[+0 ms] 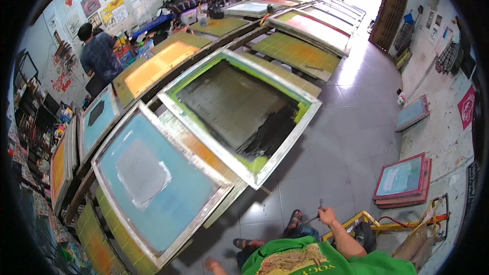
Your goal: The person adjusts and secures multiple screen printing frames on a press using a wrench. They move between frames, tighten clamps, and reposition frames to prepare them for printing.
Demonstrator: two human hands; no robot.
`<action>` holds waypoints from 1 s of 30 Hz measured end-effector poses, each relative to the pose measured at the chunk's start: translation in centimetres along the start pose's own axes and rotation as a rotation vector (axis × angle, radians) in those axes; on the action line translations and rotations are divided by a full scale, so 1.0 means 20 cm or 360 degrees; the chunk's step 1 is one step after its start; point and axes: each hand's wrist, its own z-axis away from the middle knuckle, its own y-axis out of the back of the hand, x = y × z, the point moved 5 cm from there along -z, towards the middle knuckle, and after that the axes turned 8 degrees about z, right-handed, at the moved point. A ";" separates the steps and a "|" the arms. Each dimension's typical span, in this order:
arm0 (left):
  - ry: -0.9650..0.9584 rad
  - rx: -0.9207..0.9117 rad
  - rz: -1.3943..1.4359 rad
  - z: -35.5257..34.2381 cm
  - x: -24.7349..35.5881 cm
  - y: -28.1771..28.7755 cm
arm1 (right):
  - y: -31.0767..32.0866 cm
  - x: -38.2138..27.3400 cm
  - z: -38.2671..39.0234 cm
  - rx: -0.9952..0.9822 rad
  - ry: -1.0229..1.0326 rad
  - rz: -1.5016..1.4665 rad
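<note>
My right hand (pixel 327 216) is closed round an L-shaped metal wrench (pixel 311 218), one end sticking up past the fingers and the shaft pointing left. It is held over the floor, right of my sandalled feet. My left hand (pixel 213 266) hangs low by the bottom edge, small and blurred, its fingers unclear. Nearest to it is a wooden-framed screen printing frame (pixel 168 214) with blue mesh and a grey patch. Beyond lies another screen printing frame (pixel 170 89), smeared with black ink inside a green border.
A long rail table (pixel 229 46) carries more screens and boards into the distance. At the left a person (pixel 102 53) stands by the bench. Red-framed screens (pixel 402 178) lean by the right wall; a yellow metal frame (pixel 367 219) stands close on my right.
</note>
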 end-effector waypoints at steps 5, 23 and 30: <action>-0.0505 -0.2189 -0.0940 1.74 0.11 -1.07 | 0.20 -0.34 -0.10 -0.0255 0.0390 -0.0211; -0.1060 -0.2332 -0.0728 2.98 0.39 -2.20 | 0.93 -1.16 -0.85 -0.1041 0.0692 -0.0230; -0.1186 -0.2158 -0.0942 2.85 0.60 -2.47 | 1.46 -1.66 -1.33 0.0058 0.0810 0.0322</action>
